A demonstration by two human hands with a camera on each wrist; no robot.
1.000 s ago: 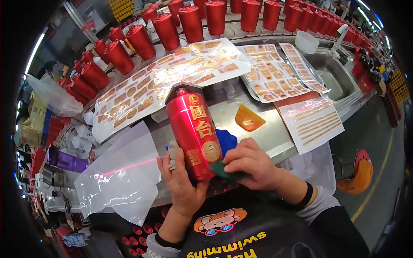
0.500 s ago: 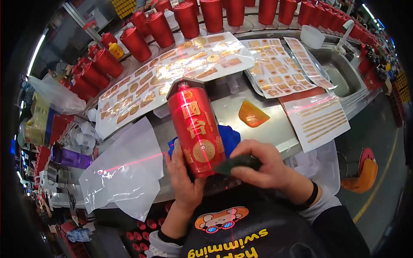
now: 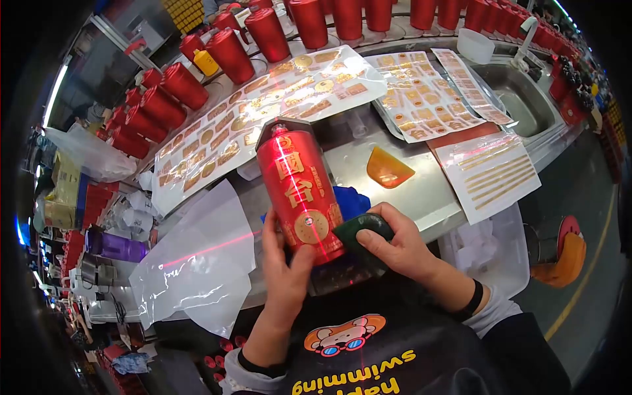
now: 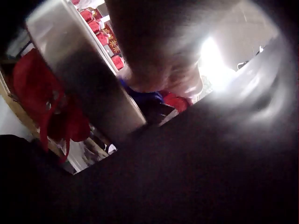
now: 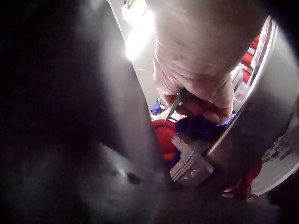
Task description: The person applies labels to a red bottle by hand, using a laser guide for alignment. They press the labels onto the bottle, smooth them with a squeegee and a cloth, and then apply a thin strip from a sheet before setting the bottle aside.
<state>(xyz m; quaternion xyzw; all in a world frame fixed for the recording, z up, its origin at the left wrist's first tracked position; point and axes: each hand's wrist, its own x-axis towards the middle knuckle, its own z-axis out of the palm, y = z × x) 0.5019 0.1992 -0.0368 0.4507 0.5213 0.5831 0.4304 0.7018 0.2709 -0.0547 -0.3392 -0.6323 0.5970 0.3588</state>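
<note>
A red bottle (image 3: pixel 294 181) with gold characters and a round gold emblem leans back in a dark angular holder (image 3: pixel 284 121). My left hand (image 3: pixel 284 283) grips its lower left side, with the thumb across the front near the base. In my right hand (image 3: pixel 403 247), a dark green scraper (image 3: pixel 365 228) is pinched under the thumb, its tip right at the bottle's lower right side by the emblem. Blue cloth (image 3: pixel 351 201) shows behind the bottle. The right wrist view has the right hand (image 5: pixel 196 70) over blue cloth; the left wrist view is mostly dark.
Gold sticker sheets (image 3: pixel 217 135) lie behind the bottle, more (image 3: pixel 421 95) to its right. An amber scraper (image 3: pixel 388 168) rests on the metal table (image 3: pixel 421 201). Clear film (image 3: pixel 197 263) covers the left side. Several red bottles (image 3: pixel 270 36) line the back; a sink (image 3: pixel 520 99) is at right.
The bottle has turned in my left hand, bringing the emblem toward the front. My right hand has tilted, and the scraper has moved up along the bottle's right side. The back bottles have shifted right.
</note>
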